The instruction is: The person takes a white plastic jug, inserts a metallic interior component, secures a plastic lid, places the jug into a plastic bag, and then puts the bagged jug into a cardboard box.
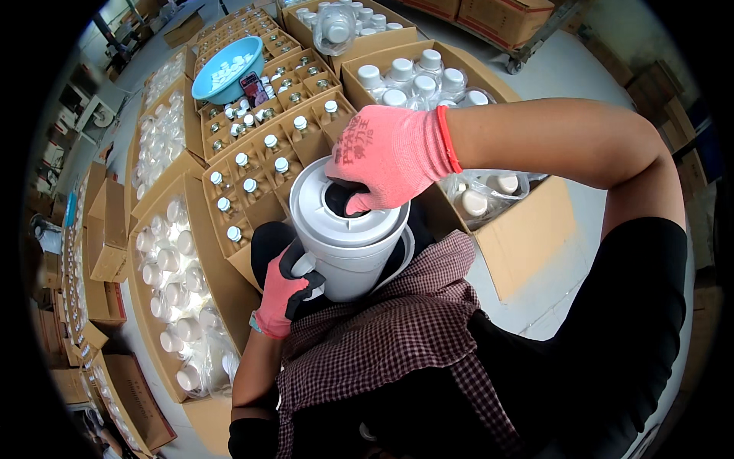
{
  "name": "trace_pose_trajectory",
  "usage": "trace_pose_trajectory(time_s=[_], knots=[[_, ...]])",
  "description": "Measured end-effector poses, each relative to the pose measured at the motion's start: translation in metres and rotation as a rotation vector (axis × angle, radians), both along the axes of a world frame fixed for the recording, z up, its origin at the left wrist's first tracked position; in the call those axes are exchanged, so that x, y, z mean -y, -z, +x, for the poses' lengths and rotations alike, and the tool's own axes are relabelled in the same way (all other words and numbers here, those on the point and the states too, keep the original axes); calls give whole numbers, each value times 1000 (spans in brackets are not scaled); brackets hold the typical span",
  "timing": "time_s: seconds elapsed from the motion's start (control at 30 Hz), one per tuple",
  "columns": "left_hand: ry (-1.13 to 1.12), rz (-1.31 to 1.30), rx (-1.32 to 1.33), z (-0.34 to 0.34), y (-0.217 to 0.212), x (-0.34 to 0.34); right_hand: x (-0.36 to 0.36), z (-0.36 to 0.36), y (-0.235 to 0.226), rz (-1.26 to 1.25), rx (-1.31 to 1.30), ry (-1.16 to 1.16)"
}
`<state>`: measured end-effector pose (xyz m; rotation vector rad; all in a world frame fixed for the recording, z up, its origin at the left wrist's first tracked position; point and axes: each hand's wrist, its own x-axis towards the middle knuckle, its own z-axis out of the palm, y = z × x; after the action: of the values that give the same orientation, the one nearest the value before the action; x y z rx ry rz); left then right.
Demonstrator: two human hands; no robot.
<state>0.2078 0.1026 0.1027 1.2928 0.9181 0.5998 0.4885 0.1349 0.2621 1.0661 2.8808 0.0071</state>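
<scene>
A whitish-grey plastic jug [348, 264] stands upright at my lap, with a round lid [310, 200] on top. The lid has a dark round recess in its middle. My left hand [284, 294], in a pink glove with a dark palm, is closed round the grip on the jug's left side. From above, my right hand [378, 162], gloved the same way, is closed on the lid at the recess, its thumb bent into the opening. Its other fingers are partly hidden. A curved loop shows on the jug's right side.
Ahead, a divided carton [264, 200] holds white-capped bottles. A blue basin [256, 63] of small white pieces rests on cartons behind, with a phone [253, 89] beside it. Cartons of wrapped bottles stand left [200, 252] and right [489, 65]. A wheeled trolley [514, 65] stands further back.
</scene>
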Motion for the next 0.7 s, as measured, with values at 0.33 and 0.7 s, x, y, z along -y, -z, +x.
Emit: trace_pose_trajectory(time_s=[0.33,0.7], knots=[[-204,-68,99,34,-11,25,-41,83,39,123,-251,620],[-152,932,-524,-18,3,-70,-111,272,229,-248,-470,734]])
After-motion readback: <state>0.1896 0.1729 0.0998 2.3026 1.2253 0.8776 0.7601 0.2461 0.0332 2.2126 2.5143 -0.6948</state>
